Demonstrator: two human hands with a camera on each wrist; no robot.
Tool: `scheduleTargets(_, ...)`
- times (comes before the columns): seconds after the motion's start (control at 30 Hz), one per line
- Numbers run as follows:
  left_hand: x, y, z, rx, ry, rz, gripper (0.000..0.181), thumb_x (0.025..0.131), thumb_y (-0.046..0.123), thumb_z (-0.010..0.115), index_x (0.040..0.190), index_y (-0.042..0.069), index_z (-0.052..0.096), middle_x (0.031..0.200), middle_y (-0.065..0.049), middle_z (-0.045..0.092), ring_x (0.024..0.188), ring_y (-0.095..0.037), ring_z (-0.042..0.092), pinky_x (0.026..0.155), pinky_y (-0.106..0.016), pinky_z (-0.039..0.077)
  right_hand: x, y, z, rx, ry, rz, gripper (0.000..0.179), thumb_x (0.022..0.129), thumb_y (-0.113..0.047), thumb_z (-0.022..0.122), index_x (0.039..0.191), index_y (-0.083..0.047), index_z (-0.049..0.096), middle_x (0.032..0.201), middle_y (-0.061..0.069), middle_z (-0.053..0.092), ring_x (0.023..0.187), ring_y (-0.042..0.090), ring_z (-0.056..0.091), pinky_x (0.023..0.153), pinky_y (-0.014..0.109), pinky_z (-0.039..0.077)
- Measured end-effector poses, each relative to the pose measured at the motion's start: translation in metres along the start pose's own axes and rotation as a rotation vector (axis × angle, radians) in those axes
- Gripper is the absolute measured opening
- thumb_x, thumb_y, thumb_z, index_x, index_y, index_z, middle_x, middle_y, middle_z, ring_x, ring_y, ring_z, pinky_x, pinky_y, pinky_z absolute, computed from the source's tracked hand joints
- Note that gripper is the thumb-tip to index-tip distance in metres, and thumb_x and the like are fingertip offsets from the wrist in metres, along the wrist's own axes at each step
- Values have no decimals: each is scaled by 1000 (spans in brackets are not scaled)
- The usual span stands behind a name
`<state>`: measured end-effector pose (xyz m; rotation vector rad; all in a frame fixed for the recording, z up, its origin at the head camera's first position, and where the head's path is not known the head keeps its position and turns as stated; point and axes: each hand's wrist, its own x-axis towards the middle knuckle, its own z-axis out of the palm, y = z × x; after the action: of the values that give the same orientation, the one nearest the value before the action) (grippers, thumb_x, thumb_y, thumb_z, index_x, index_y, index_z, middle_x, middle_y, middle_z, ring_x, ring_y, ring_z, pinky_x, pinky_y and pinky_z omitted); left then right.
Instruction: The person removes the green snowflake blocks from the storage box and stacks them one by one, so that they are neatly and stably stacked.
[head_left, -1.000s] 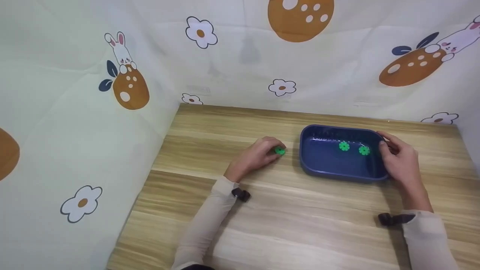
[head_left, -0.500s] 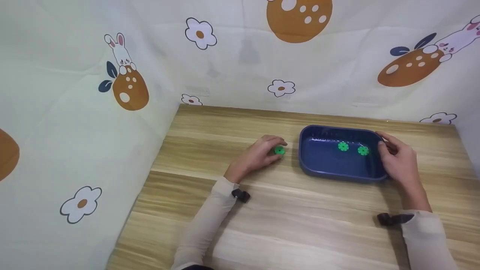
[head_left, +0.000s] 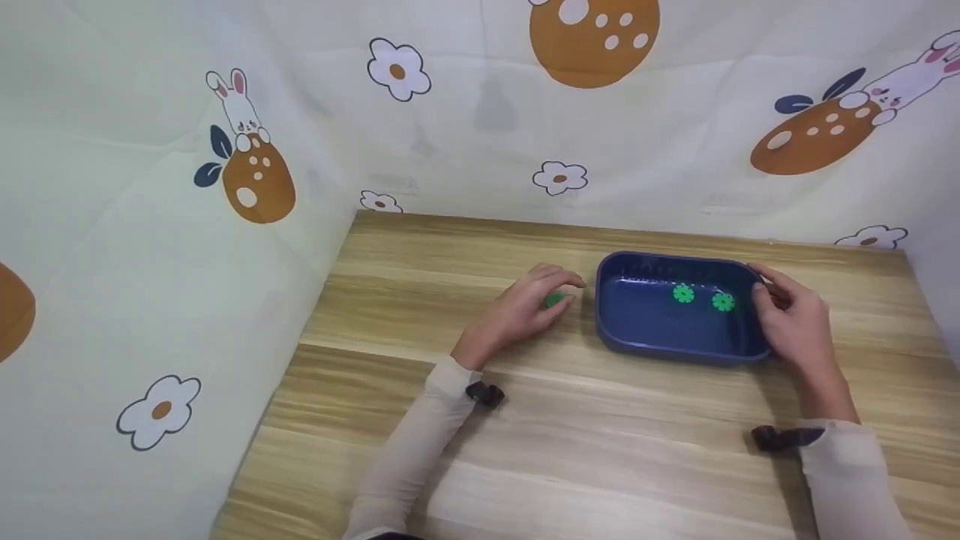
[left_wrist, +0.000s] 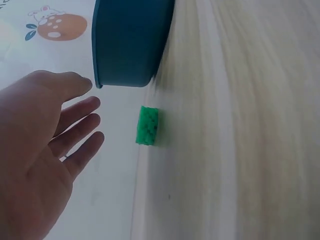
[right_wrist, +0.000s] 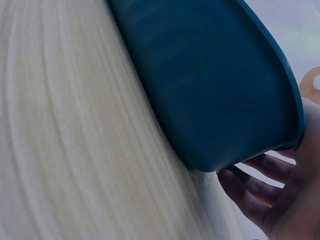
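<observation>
A short green stack of what look like notched plastic discs (left_wrist: pixel 147 126) stands on the wooden tabletop. My left hand (head_left: pixel 523 304) hovers over it with fingers extended and apart from it; in the head view thumb and fingers partly cover the stack (head_left: pixel 554 299). To its right sits a dark blue rectangular plastic basin (head_left: pixel 675 330). Inside lie two green notched discs, one nearer the middle (head_left: pixel 683 293) and one farther right (head_left: pixel 723 302). My right hand (head_left: pixel 796 319) grips the basin's right end, thumb over the rim and fingers along the outer wall.
The wood-grain tabletop (head_left: pixel 555 450) meets a pale cloth backdrop (head_left: pixel 465 135) printed with rabbits and flowers, at the back and both sides. Dark wrist-worn devices sit on the left cuff (head_left: pixel 486 394) and right cuff (head_left: pixel 787 438).
My left hand has lifted a little and shifted right, its fingers spreading away from the green stack, which stays on the table. My right hand keeps its hold on the basin.
</observation>
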<state>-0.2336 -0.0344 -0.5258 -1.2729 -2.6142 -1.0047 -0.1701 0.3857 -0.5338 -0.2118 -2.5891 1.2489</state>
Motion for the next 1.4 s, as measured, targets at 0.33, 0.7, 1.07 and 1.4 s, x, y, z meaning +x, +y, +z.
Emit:
scheduleTargets(0.33,20,23,10,-47,35,66,27,108,14,64,134,10,72,137,-2,74,134,-15,63,119,-20,45,0,0,0,13,-9,0,40,109,-26,58,147,-15,69,132,28,73,93,-25,57,81,-3,45)
scheduleTargets(0.7,51,46,33,2,-43,53,31,111,21,60,139,14,70,140,0,73,135,-12,63,119,-18,44,2,0,1,2,6,8,41,109,-27,60,147,-18,69,135,25,73,96,-21,58,83,-2,45)
scheduleTargets(1.07,92,65,55,115,-202,-30,37,112,29,58,146,20,68,146,5,69,139,-10,61,119,-22,46,0,2,5,11,31,12,38,109,-27,60,145,-27,71,138,20,73,100,-15,64,85,-1,44)
scheduleTargets(1.4,118,69,73,116,-322,-95,41,111,29,60,151,22,65,152,8,64,140,-5,59,114,-20,49,1,1,4,11,52,4,36,108,-24,61,141,-24,74,137,20,73,96,-20,60,85,-1,44)
